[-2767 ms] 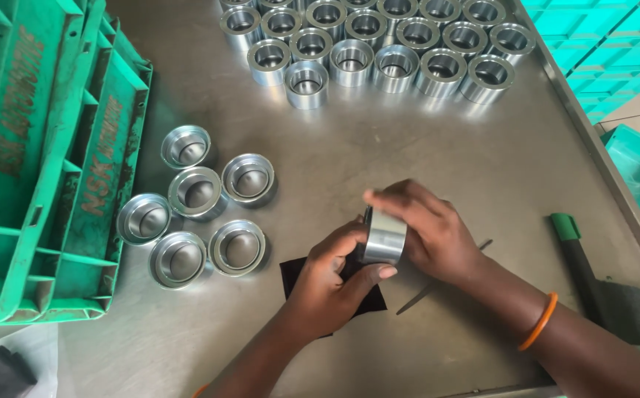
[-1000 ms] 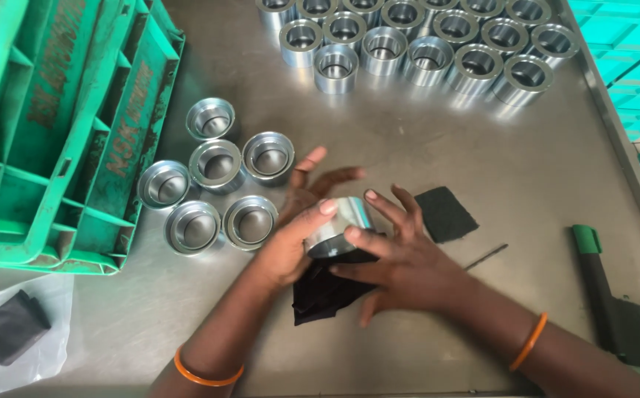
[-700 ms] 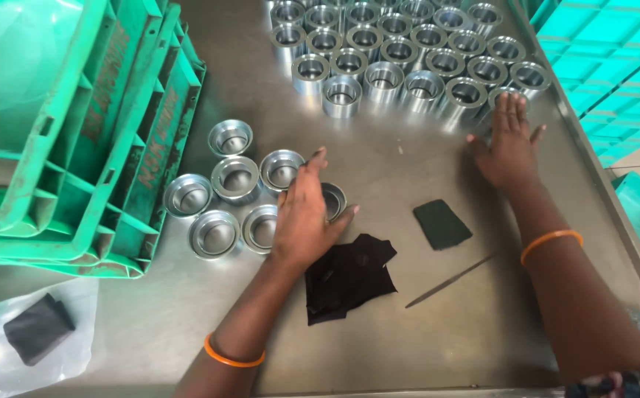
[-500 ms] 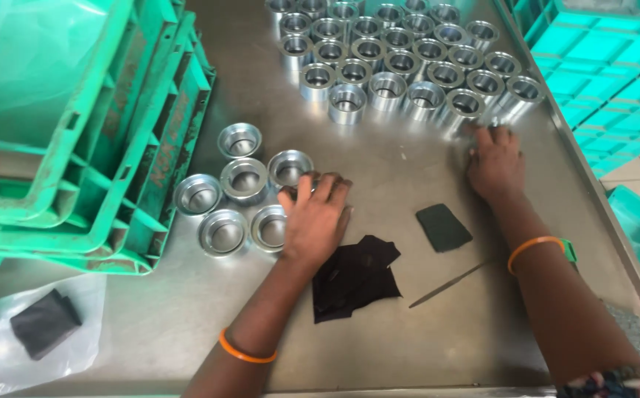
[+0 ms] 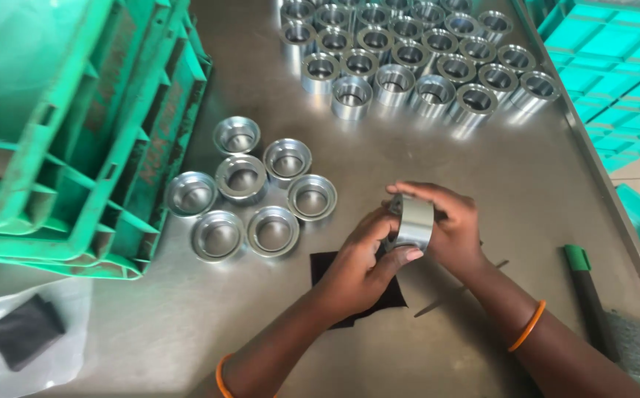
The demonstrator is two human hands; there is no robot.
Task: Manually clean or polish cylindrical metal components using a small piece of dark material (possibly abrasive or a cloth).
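Note:
Both of my hands hold one shiny metal ring (image 5: 414, 221) just above the steel table (image 5: 482, 155). My left hand (image 5: 360, 265) grips it from below and left, thumb pressed on its lower rim. My right hand (image 5: 445, 225) wraps it from the right, fingers curled over the top. A black cloth (image 5: 379, 295) lies on the table under my hands, mostly hidden. To the left sits a cluster of several flanged metal cups (image 5: 250, 195). At the far edge stand several rows of metal rings (image 5: 408, 55).
Green plastic crates (image 5: 62, 125) are stacked along the left. A green-handled tool (image 5: 589, 291) and a grey abrasive pad (image 5: 633, 343) lie at the right edge. A clear bag with a black piece (image 5: 21, 332) sits at bottom left. Turquoise crates (image 5: 615, 44) stand beyond the table's right edge.
My left hand put a cup down in the left cluster while my right hand reached to the far rows. Both hands are now back together over the cloth, holding a ring.

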